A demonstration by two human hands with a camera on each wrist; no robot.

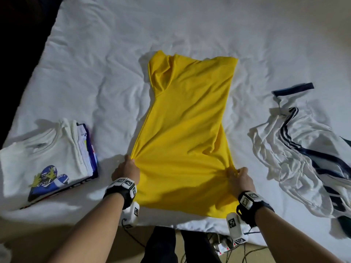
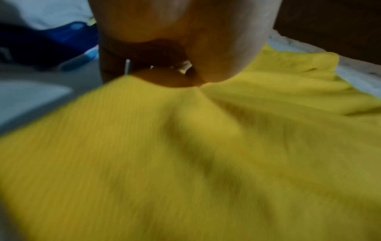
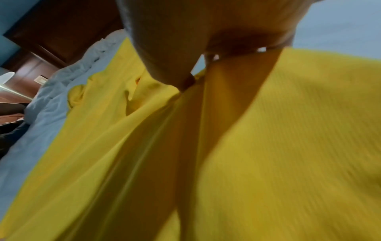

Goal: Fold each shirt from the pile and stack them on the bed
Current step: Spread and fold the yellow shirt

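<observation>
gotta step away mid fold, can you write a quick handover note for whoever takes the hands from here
Left hand: pinches the left side of the yellow shirt near its lower part.
Right hand: pinches the right side at about the same level.
The yellow shirt lies lengthwise mid-bed on the white sheet, sides already folded in, collar end far from you, its near part lifted by both hands.
Done: a stack of folded shirts on the left, with a white graphic tee on top.
Left: fold the yellow shirt end to end and add it to the stack, then fold the crumpled white shirt with navy stripes on the right.
</observation>
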